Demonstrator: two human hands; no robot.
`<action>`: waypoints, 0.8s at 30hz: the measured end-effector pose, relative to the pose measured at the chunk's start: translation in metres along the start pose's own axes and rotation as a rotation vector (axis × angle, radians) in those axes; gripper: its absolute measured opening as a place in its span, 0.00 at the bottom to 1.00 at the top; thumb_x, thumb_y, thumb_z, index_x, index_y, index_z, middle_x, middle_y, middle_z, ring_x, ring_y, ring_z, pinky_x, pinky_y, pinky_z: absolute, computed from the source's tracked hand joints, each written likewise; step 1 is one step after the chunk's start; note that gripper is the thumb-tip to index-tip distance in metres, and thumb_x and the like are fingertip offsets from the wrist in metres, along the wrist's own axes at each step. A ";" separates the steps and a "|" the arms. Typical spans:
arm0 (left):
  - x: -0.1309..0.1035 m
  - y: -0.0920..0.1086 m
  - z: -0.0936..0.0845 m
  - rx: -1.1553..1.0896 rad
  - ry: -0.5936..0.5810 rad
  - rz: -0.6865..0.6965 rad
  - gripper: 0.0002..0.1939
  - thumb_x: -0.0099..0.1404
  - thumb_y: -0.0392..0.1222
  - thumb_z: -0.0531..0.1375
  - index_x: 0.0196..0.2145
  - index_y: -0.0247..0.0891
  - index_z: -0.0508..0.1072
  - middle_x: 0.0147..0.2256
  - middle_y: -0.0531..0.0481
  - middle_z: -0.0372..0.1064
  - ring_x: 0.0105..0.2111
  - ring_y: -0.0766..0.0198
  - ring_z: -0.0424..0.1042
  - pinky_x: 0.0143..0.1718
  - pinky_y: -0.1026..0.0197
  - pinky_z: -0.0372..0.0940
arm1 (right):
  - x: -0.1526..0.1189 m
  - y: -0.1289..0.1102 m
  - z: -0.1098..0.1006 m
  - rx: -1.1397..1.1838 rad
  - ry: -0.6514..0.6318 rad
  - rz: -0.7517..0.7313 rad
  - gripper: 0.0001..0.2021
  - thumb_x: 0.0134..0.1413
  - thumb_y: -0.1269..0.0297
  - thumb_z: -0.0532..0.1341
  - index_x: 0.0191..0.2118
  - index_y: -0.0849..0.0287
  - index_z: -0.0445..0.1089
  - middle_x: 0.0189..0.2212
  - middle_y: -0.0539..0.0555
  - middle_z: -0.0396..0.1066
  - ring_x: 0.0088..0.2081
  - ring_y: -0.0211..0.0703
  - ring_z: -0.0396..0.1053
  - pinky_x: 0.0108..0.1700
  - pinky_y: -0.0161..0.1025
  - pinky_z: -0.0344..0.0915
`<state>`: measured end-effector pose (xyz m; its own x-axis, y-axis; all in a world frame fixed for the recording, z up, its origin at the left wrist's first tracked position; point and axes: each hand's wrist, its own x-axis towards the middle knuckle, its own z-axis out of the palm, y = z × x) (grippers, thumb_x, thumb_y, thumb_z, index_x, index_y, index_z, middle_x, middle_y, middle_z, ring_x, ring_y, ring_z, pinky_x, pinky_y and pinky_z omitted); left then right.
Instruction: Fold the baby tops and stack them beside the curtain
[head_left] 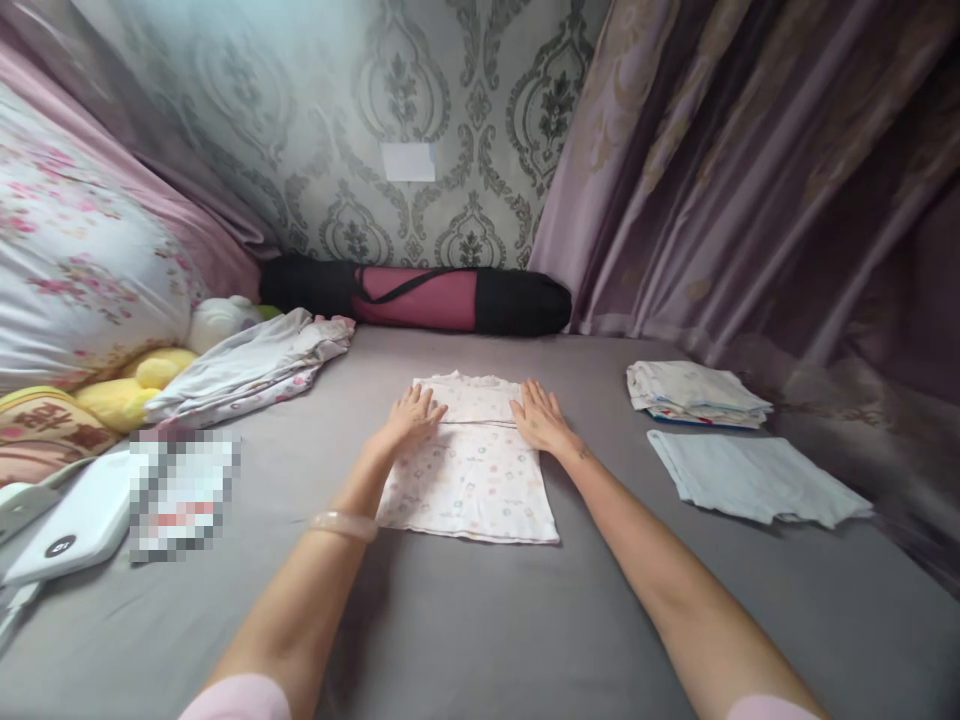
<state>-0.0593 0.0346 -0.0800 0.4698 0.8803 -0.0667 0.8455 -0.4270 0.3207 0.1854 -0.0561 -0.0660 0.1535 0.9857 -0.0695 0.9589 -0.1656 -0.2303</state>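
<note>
A small white shirt (pixel 472 485) with a faint pastel print lies flat on the grey sheet in front of me. Its upper part is folded inward, with the neckline at the far end. My left hand (pixel 412 413) rests on the shirt's upper left edge, fingers spread and pointing away. On the upper right edge lies my right hand (pixel 541 414), also flat with its fingers stretched out. Both palms face down on the cloth, and neither hand grips it. A pale bangle (pixel 343 524) circles my left wrist.
Right of the shirt are a stack of folded clothes (pixel 697 390) and a folded pale-blue cloth (pixel 754 478). Left are a heap of clothes (pixel 255 365), a yellow plush toy (pixel 124 395) and a white power bank (pixel 79 520). A black-and-maroon long bag (pixel 420 298) lies along the wall.
</note>
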 end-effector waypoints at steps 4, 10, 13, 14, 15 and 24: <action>-0.039 -0.002 0.001 -0.036 -0.063 -0.011 0.33 0.70 0.55 0.45 0.67 0.36 0.52 0.69 0.35 0.40 0.69 0.47 0.40 0.65 0.41 0.42 | 0.011 -0.007 0.008 -0.021 0.051 -0.032 0.34 0.68 0.53 0.38 0.70 0.74 0.42 0.70 0.65 0.36 0.71 0.49 0.33 0.69 0.51 0.30; -0.070 -0.004 0.013 -0.066 -0.053 0.027 0.34 0.70 0.54 0.44 0.68 0.33 0.48 0.69 0.36 0.38 0.69 0.49 0.35 0.66 0.41 0.39 | 0.019 -0.006 0.024 -0.059 0.001 0.067 0.34 0.67 0.55 0.40 0.69 0.77 0.42 0.70 0.67 0.35 0.70 0.55 0.35 0.68 0.52 0.35; -0.072 -0.007 0.017 -0.078 -0.033 0.028 0.35 0.71 0.54 0.43 0.69 0.32 0.46 0.70 0.37 0.36 0.70 0.50 0.34 0.67 0.42 0.37 | 0.019 -0.009 0.018 -0.057 -0.042 0.075 0.34 0.68 0.54 0.38 0.69 0.77 0.41 0.70 0.67 0.35 0.70 0.55 0.35 0.68 0.54 0.33; -0.073 -0.009 0.019 -0.080 -0.019 0.037 0.35 0.71 0.54 0.43 0.69 0.32 0.47 0.70 0.37 0.36 0.70 0.50 0.34 0.67 0.43 0.37 | 0.019 -0.012 0.016 -0.057 -0.035 0.072 0.34 0.68 0.54 0.38 0.70 0.76 0.41 0.70 0.67 0.35 0.70 0.54 0.34 0.68 0.54 0.32; -0.073 -0.010 0.020 -0.081 -0.003 0.049 0.34 0.71 0.54 0.43 0.68 0.32 0.47 0.70 0.37 0.36 0.70 0.50 0.34 0.67 0.43 0.37 | 0.019 -0.016 0.014 -0.057 -0.022 0.058 0.33 0.68 0.54 0.38 0.70 0.75 0.41 0.71 0.66 0.35 0.70 0.53 0.34 0.68 0.55 0.30; -0.085 -0.014 0.023 -0.029 0.088 0.106 0.30 0.72 0.51 0.44 0.66 0.34 0.52 0.69 0.37 0.42 0.69 0.51 0.39 0.67 0.41 0.40 | 0.044 -0.038 0.025 -0.059 -0.048 -0.152 0.33 0.67 0.54 0.36 0.71 0.71 0.40 0.71 0.58 0.34 0.71 0.47 0.31 0.69 0.49 0.29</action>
<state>-0.1053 -0.0389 -0.1008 0.5310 0.8458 0.0517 0.7842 -0.5136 0.3483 0.1497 -0.0070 -0.0841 -0.0044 0.9964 -0.0850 0.9828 -0.0114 -0.1845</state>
